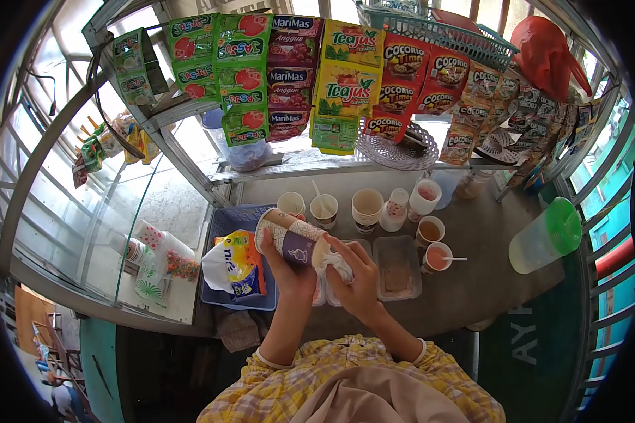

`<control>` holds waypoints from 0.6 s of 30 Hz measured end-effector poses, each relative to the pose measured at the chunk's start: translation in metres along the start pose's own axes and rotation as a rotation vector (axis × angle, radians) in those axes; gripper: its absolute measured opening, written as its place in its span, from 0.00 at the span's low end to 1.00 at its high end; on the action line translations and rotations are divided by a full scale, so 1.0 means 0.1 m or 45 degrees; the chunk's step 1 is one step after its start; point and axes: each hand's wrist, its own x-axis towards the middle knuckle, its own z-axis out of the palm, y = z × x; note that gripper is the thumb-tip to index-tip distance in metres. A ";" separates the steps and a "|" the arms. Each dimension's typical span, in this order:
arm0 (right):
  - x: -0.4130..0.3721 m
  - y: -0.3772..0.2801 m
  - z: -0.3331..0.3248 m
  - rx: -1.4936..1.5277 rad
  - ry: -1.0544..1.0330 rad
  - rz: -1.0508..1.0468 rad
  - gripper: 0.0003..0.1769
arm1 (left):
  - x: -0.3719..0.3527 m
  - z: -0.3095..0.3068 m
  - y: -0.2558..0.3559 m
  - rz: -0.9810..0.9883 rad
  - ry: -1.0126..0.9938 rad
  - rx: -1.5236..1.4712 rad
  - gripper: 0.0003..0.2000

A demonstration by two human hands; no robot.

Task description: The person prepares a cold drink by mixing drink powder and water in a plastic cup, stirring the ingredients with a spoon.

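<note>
A patterned paper cup [288, 238] with a purple band lies tilted on its side in my left hand [289, 271], whose fingers wrap round it from below. My right hand [353, 276] holds a crumpled white tissue [339, 266] at the cup's right end. Below and left of the cup, a blue basket [212, 292] holds a yellow and blue packet [244, 264] with white paper sticking out. Just right of my right hand is a clear plastic container [397, 271] with some brown powder in it.
Behind my hands stand several paper cups [367, 204], one with a spoon. Two filled cups [438, 257] stand to the right, then a green-lidded pitcher [543, 236]. Drink sachets [346, 84] hang overhead. A glass pane [140, 225] and stacked cups [169, 247] are on the left.
</note>
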 end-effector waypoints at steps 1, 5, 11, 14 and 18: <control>0.00 0.00 0.00 0.005 0.001 0.001 0.28 | 0.01 -0.01 0.00 -0.001 0.006 -0.013 0.26; -0.02 0.00 0.01 0.039 -0.021 0.024 0.30 | -0.04 0.05 0.00 0.029 -0.002 0.011 0.26; -0.02 0.01 0.01 0.012 -0.066 -0.001 0.32 | -0.04 0.04 0.02 0.030 -0.049 0.050 0.25; -0.03 0.04 0.01 -0.017 -0.068 -0.027 0.32 | -0.04 0.02 0.02 0.033 -0.039 0.058 0.25; -0.03 0.03 0.01 -0.006 -0.082 -0.018 0.32 | -0.06 0.06 0.02 0.035 0.004 0.070 0.25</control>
